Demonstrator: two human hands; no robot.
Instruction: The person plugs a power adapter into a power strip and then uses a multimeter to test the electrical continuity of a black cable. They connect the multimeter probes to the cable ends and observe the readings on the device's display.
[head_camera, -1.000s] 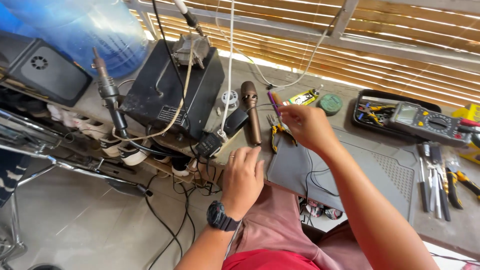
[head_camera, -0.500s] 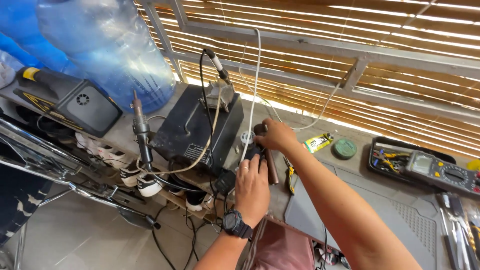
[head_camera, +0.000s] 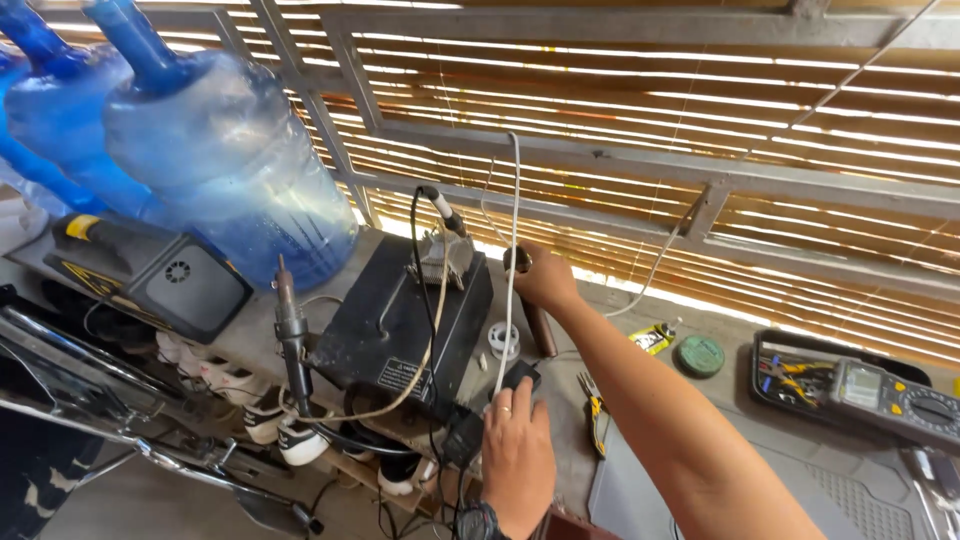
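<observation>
My right hand (head_camera: 545, 280) reaches forward and grips the top of a dark brown tool handle (head_camera: 538, 325) standing beside a black box-shaped device (head_camera: 400, 320). My left hand (head_camera: 518, 450), with a ring and a wrist watch, rests palm down at the bench's near edge, its fingertips on a small black plug (head_camera: 520, 375) at the end of a white cord (head_camera: 510, 260). A white solder spool (head_camera: 503, 340) lies between the two hands.
Large blue water bottles (head_camera: 220, 160) stand at the left behind a black case (head_camera: 170, 275). A hot-air wand (head_camera: 290, 330) stands upright. Pliers (head_camera: 595, 410), a green tin (head_camera: 700, 355), a small glue tube (head_camera: 655, 338) and a multimeter (head_camera: 900, 395) lie to the right. Slatted blinds back the bench.
The view has tilted up and left. My right hand went from mid-air to the brown handle and now grips its top; my left hand slid onto the black plug.
</observation>
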